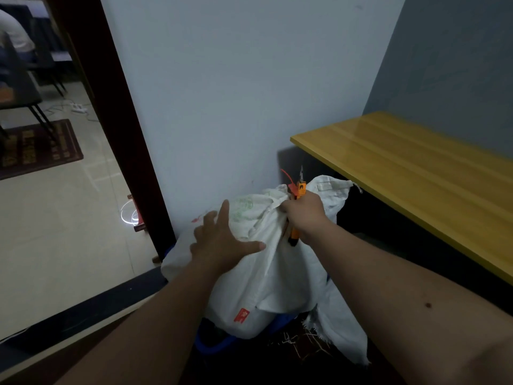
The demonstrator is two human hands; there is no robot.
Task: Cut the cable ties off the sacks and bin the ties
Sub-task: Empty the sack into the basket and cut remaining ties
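Forearms fill the lower view. Our left hand point(222, 240) lies flat, fingers spread, on the white sack point(266, 273), which stands against the wall beside the yellow desk point(416, 173). Our right hand point(305, 215) wraps its grip around orange-handled cutters point(298, 195) at the bunched neck, where a red cable tie point(288, 182) sticks up. We judge the woven cloth soft and slack, the tie stiff; best held at the neck just below the tie. No bin identified.

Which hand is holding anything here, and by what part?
Right hand grips the orange-handled cutters around the handles, blades up by the red cable tie. Left hand holds nothing; it presses flat on the white woven sack.
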